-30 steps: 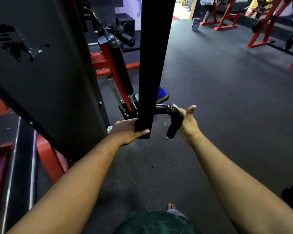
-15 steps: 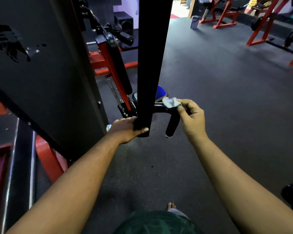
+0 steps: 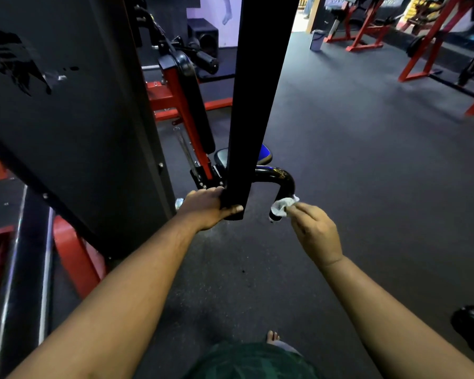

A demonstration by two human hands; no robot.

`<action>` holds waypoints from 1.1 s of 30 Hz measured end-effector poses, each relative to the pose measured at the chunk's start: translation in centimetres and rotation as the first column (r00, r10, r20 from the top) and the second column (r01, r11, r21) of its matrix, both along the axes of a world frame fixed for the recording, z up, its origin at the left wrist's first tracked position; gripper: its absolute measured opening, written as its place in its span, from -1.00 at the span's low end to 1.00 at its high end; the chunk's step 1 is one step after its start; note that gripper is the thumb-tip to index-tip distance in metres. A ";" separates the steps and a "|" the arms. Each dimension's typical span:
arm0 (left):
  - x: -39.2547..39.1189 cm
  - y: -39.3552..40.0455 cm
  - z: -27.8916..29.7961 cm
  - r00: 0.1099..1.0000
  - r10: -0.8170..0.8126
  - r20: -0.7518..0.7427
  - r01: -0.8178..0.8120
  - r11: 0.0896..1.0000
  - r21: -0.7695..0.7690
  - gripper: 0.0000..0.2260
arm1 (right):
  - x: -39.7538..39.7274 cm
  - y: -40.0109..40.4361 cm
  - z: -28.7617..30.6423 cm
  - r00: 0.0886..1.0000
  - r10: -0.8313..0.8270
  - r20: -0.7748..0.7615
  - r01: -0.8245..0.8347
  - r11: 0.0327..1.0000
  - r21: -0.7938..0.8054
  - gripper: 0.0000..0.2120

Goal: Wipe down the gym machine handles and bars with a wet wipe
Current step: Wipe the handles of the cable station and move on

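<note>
Head view, centre of the frame. The left hand [image 3: 208, 206] grips the lower end of the black upright bar [image 3: 257, 99], fingers curled round it, steadying the assembly. The right hand [image 3: 314, 228] pinches a crumpled wet wipe [image 3: 282, 207] between thumb and fingertips and presses it against the downturned end of the curved black handle [image 3: 282, 180], just right of the bar.

The step in hand appears to be wiping the handle's lower grip section. To do it well, the wipe is best wrapped more fully round the tube instead of dabbed from one side, then drawn along its length to the end cap while twisting, so the hidden underside is covered too. The steadying grip on the bar should hold firm so the handle does not swing away under pressure. A balled wipe gives little contact; unfolding it would help.

No brand, label or legible writing shows on the handle, bar or wipe; the dark panel [image 3: 66, 119] at upper left bears only a scuffed, unreadable mark.
</note>
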State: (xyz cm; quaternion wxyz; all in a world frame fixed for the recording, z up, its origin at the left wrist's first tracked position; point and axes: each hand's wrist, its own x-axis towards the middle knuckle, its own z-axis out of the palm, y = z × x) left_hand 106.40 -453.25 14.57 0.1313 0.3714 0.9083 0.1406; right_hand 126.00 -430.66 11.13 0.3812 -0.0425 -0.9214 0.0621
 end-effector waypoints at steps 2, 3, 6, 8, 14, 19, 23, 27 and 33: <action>0.0 0.0 0.1 1.000 0.000 -0.009 0.000 1.000 0.002 -0.36 | -0.8 0.5 1.8 0.991 0.126 -0.051 -0.116 0.980 0.163 -0.77; -0.1 0.1 0.2 1.000 0.000 -0.015 0.000 1.000 0.007 -0.37 | -1.5 0.9 3.0 0.976 0.214 -0.040 -0.193 0.936 0.293 -0.75; -0.1 0.1 0.2 1.000 -0.006 -0.015 0.006 1.000 0.015 -0.39 | -2.7 3.1 4.5 0.937 0.309 0.161 -0.340 0.710 0.616 -0.68; -0.3 0.1 0.2 1.000 -0.005 -0.022 0.006 1.000 0.018 -0.38 | -2.9 4.8 4.0 0.940 0.233 0.251 -0.342 0.605 0.719 -0.63; -0.3 0.4 -0.3 1.000 -0.017 -0.026 0.017 0.999 0.028 -0.40 | -3.9 2.7 0.0 0.955 0.005 0.295 -0.223 0.668 0.710 -0.64; -0.3 0.4 -0.2 0.999 -0.001 -0.038 0.002 1.000 0.014 -0.38 | -3.8 1.8 -1.5 0.912 -0.029 0.409 -0.278 0.690 0.668 -0.60; 0.1 0.4 -0.2 0.999 0.005 -0.031 -0.004 0.999 0.036 -0.43 | -2.4 1.4 -2.5 0.815 0.069 0.575 -0.491 0.610 0.623 -0.67; 0.4 0.3 0.3 0.999 0.008 -0.033 -0.007 0.999 0.036 -0.44 | -2.5 1.3 0.9 0.897 0.265 0.352 -0.429 0.712 0.556 -0.73; 0.4 0.4 0.2 0.999 0.008 -0.048 -0.008 1.000 0.010 -0.45 | -2.9 3.7 2.4 0.932 0.226 0.283 -0.358 0.696 0.623 -0.65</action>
